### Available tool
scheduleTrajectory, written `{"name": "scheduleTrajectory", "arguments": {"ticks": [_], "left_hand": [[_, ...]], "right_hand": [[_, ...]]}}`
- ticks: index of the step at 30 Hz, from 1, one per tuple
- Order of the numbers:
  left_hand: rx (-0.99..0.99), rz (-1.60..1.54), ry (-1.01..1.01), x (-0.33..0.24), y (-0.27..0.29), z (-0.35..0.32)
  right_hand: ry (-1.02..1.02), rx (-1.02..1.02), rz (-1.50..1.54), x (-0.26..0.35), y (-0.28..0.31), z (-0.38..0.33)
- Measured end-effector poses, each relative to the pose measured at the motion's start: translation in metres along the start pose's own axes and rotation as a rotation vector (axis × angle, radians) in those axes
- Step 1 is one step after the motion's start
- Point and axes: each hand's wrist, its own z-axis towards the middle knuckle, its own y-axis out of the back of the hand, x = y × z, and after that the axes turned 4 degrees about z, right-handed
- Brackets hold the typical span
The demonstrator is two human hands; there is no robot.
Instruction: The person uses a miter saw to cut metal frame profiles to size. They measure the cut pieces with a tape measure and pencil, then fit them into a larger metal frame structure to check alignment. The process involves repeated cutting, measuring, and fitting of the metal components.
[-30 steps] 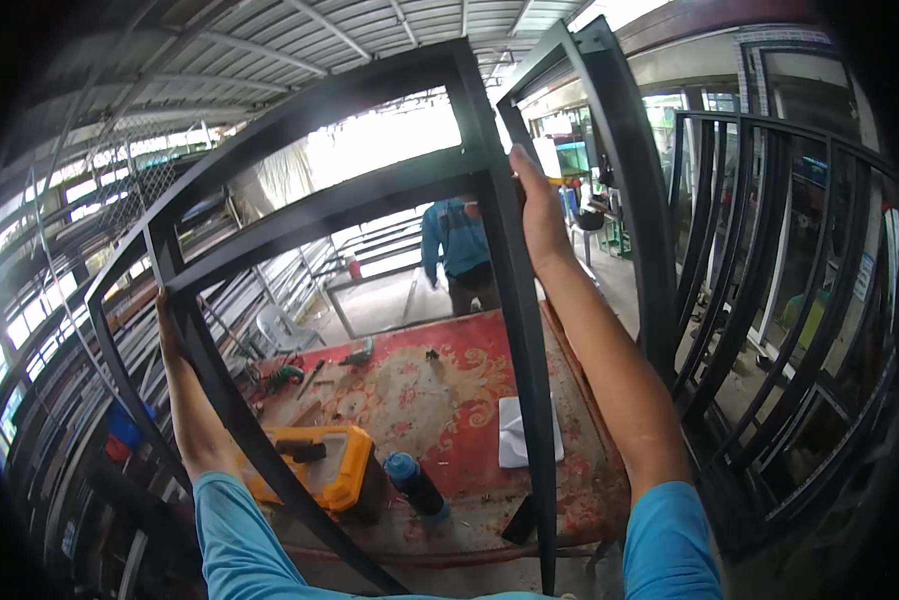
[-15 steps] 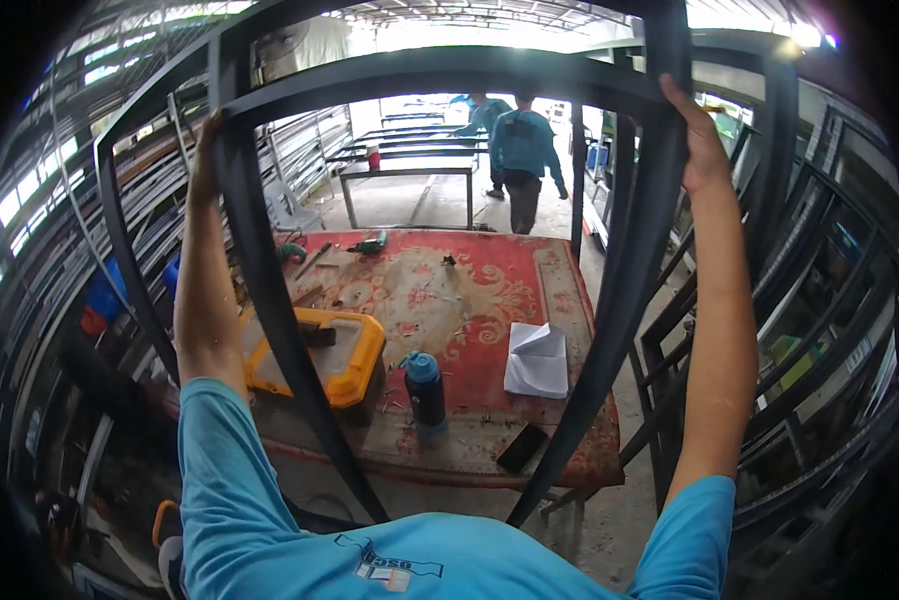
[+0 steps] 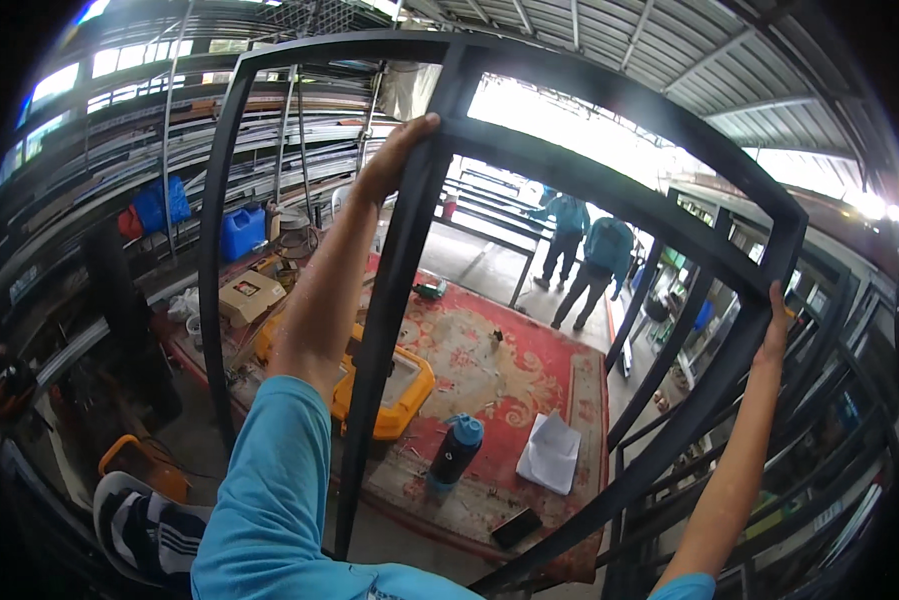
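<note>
I hold up a large dark metal frame point(image 3: 399, 270) with several openings, which fills the middle of the view. My left hand point(image 3: 397, 160) grips its inner upright, just under the top crossing. On the right, my right hand point(image 3: 772, 325) is closed on the outer upright below the corner, its fingers partly hidden. Through the openings shows a table with a red patterned cover point(image 3: 459, 330). On it are a yellow case point(image 3: 406, 395), a dark bottle with a blue cap point(image 3: 457, 450), white papers point(image 3: 549, 453) and a dark phone-like slab point(image 3: 516, 528).
Two people in blue shirts point(image 3: 604, 245) stand beyond the table, near long metal benches point(image 3: 489, 225). Racks of long bars point(image 3: 119, 150) line the left. More dark frames point(image 3: 819, 400) lean at the right. A blue jug point(image 3: 242, 233) and a cardboard box point(image 3: 249, 295) are at left.
The view has tilted, and the metal frame now slants down to the right. My left hand appears farther right, my right hand lower. Both still hold the frame. The people have shifted right in view.
</note>
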Motion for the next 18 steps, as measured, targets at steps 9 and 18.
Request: {"name": "scheduleTrajectory", "arguments": {"ticks": [9, 18], "left_hand": [[-0.037, -0.044, -0.010, 0.005, 0.003, 0.003], [-0.038, -0.045, -0.066, -0.004, -0.004, -0.002]], "right_hand": [[0.035, -0.103, -0.050, -0.004, 0.030, 0.013], [0.046, -0.037, 0.008, -0.003, 0.023, 0.009]]}}
